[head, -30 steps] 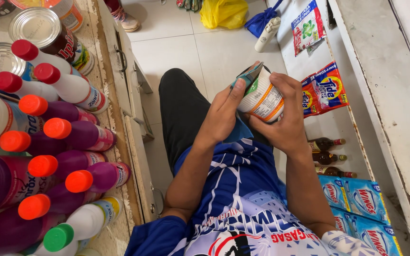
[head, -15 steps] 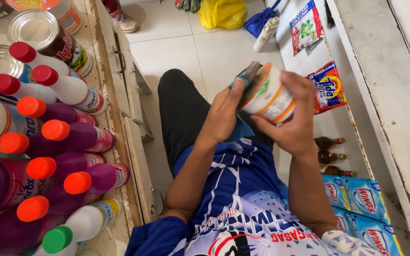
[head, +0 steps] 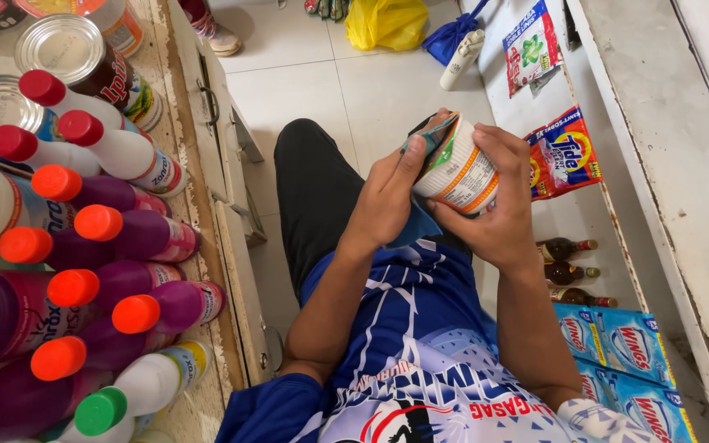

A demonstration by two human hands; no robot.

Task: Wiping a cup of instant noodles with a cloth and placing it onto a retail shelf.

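Head view: right hand (head: 498, 217) wrapped around white noodle cup (head: 459, 174), held tilted above lap, centre of scene. Left hand (head: 387, 197) pressing blue cloth (head: 413, 226) against cup's left side and rim, fingers closed on cloth. Purple bottles (head: 137, 238) with orange caps lying on shelf at left. Detergent packets (head: 621, 349) at near right.

Both hands (head: 387, 201) grip noodle cup (head: 459, 171), blue cloth (head: 413, 226).

White paper cup (head: 459, 171) with orange and green bands; blue cloth (head: 417, 223); left, purple plastic bottles (head: 137, 234) with orange caps.
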